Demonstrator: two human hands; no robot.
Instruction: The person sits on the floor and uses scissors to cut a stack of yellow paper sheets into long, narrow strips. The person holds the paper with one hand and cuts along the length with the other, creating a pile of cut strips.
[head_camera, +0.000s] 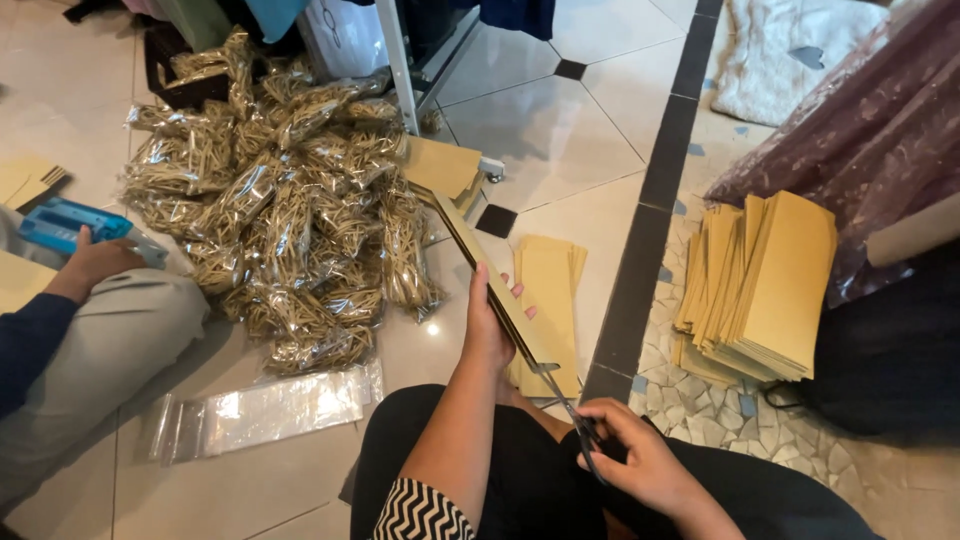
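Scissors (572, 415) sit in my right hand (645, 455), fingers curled tight in the handles, and the blades bite the near end of a long brown card strip (497, 290). My left hand (487, 322) is clamped on the strip's middle, holding it up on its edge so it stays stiff for the cut. Most of the handles hide under my fingers, so I cannot see them well.
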